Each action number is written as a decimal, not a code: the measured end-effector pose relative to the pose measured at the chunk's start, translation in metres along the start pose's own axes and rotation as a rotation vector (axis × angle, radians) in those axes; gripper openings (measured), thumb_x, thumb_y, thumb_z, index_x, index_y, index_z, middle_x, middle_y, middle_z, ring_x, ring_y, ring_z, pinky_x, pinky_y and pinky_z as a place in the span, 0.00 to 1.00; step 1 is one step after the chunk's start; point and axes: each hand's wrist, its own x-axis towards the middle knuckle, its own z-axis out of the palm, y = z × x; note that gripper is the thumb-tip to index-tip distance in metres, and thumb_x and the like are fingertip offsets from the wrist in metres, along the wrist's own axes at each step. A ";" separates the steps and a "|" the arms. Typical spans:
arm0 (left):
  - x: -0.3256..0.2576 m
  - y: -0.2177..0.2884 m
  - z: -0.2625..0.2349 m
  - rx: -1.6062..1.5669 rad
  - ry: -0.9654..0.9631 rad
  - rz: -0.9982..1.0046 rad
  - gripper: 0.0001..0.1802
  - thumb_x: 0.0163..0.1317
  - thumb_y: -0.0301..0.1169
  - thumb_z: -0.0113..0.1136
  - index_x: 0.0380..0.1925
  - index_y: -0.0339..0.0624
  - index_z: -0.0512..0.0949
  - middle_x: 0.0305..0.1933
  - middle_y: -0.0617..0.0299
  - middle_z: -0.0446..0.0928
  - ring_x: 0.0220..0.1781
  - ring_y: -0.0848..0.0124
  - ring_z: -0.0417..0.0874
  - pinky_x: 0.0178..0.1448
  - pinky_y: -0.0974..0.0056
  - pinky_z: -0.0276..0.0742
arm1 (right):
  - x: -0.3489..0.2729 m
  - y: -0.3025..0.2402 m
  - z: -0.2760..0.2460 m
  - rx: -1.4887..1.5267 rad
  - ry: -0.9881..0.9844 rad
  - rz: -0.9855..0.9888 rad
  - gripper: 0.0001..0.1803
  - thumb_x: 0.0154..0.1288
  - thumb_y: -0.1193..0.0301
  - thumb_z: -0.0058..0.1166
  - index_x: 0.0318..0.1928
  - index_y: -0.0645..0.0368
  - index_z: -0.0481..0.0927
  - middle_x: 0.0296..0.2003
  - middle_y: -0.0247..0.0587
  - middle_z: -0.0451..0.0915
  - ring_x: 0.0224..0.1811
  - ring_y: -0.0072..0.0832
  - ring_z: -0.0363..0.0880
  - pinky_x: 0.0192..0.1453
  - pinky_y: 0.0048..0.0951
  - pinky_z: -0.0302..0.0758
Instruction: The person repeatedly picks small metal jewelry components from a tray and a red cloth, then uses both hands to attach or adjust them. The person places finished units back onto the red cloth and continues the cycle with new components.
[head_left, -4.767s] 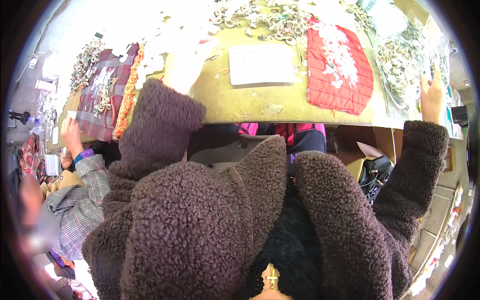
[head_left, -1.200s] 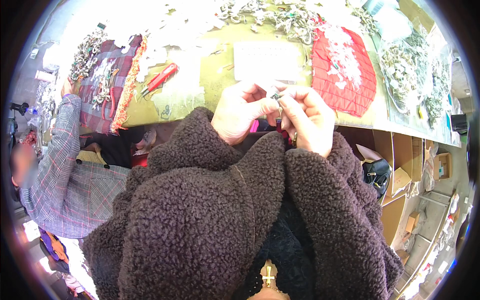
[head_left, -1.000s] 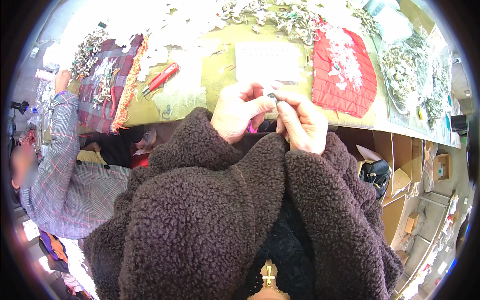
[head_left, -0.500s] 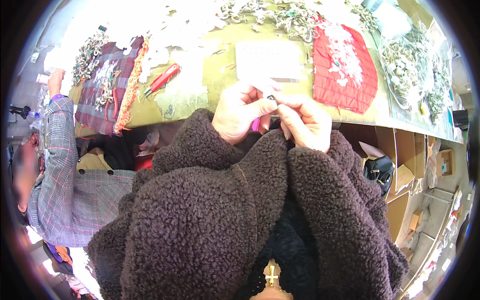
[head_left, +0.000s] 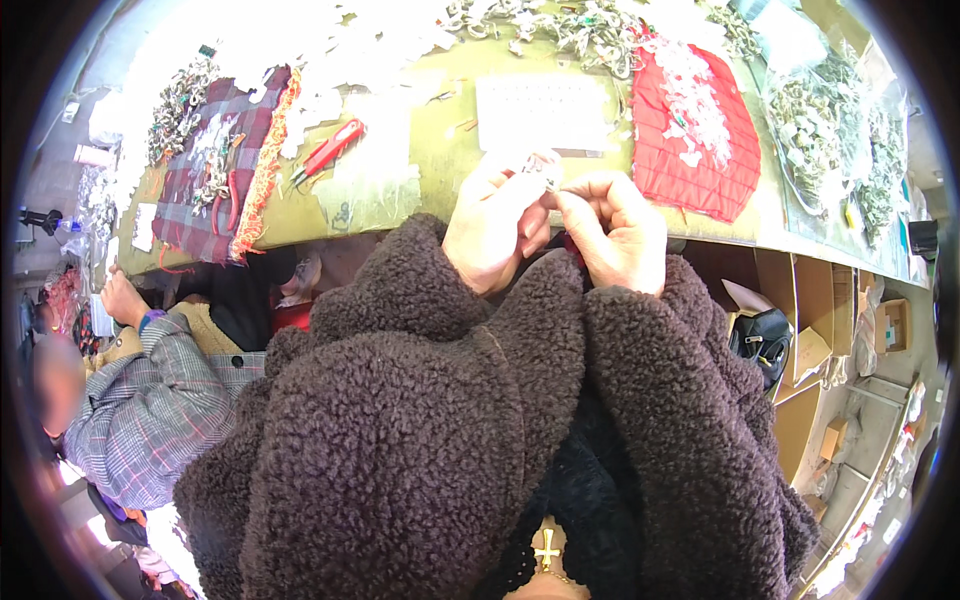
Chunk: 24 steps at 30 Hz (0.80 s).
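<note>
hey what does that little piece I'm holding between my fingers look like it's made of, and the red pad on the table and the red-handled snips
The little piece pinched between left hand and right hand: probably metal, silvery and glinting, though too small to be sure. Red pad: stitched, quilted fabric, matte. Snips: glossy red handles, likely plastic; blades look like dark metal.

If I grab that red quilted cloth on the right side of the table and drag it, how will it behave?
The red quilted cloth lies flat and drapes over the table edge, so it is probably floppy and light. The pale bits scattered on it would likely slide or spill if it is dragged. Its stitched surface looks grippy rather than slippery.
</note>
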 end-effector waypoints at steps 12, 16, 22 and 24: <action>-0.004 0.000 0.000 0.065 0.089 -0.039 0.05 0.63 0.28 0.54 0.38 0.41 0.73 0.24 0.62 0.73 0.14 0.82 0.63 0.16 0.76 0.58 | -0.002 0.002 -0.007 0.033 -0.060 0.134 0.02 0.62 0.81 0.52 0.35 0.67 0.75 0.24 0.37 0.79 0.23 0.15 0.76 0.28 0.18 0.73; -0.005 0.000 -0.004 0.095 0.081 -0.080 0.05 0.63 0.27 0.53 0.38 0.41 0.73 0.25 0.63 0.73 0.14 0.83 0.62 0.16 0.76 0.57 | -0.003 0.006 -0.008 -0.066 -0.024 0.141 0.01 0.62 0.80 0.54 0.34 0.66 0.76 0.23 0.34 0.79 0.23 0.13 0.75 0.28 0.17 0.72; -0.003 -0.003 -0.008 0.495 0.062 0.105 0.06 0.62 0.24 0.53 0.39 0.39 0.73 0.33 0.64 0.74 0.28 0.81 0.71 0.32 0.74 0.68 | -0.001 0.003 -0.012 -0.197 -0.002 0.058 0.02 0.60 0.78 0.56 0.33 0.64 0.77 0.19 0.30 0.77 0.21 0.10 0.71 0.27 0.16 0.69; -0.004 -0.004 -0.009 0.615 0.061 0.189 0.07 0.61 0.24 0.54 0.40 0.39 0.73 0.36 0.64 0.74 0.34 0.80 0.72 0.39 0.73 0.70 | 0.000 0.003 -0.011 -0.177 -0.004 0.076 0.03 0.60 0.78 0.56 0.33 0.64 0.77 0.19 0.30 0.76 0.20 0.10 0.71 0.26 0.16 0.69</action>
